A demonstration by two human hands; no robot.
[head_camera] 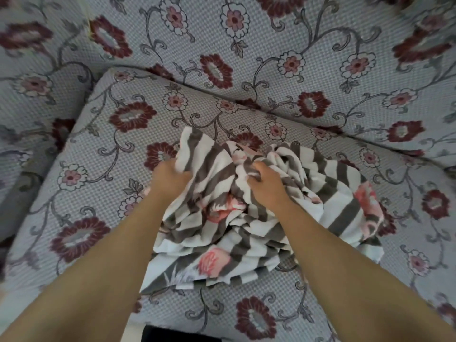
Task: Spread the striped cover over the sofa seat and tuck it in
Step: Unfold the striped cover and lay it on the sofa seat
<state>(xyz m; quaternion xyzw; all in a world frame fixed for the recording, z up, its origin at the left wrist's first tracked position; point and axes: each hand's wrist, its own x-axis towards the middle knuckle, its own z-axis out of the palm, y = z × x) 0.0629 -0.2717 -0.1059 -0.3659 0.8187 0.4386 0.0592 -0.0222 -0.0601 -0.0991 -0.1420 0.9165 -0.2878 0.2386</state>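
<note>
Being gathered, the bunched striped cover (259, 206) is being clenched by left hand (170, 180) and right hand (265, 185); edges beyond them are needing finding, then spreading.

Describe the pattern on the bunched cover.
Grey and white stripes with pink flowers, on the striped cover; the head view shows it.

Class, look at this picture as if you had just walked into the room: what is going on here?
A person is leaning over a grey sofa seat cushion patterned with dark red flowers. Both bare hands grip a crumpled grey-and-white striped fabric cover with pink flowers: the left hand holds its left edge, the right hand clutches folds near the middle. The cover lies bunched in a heap, not yet spread or tucked in.
</note>
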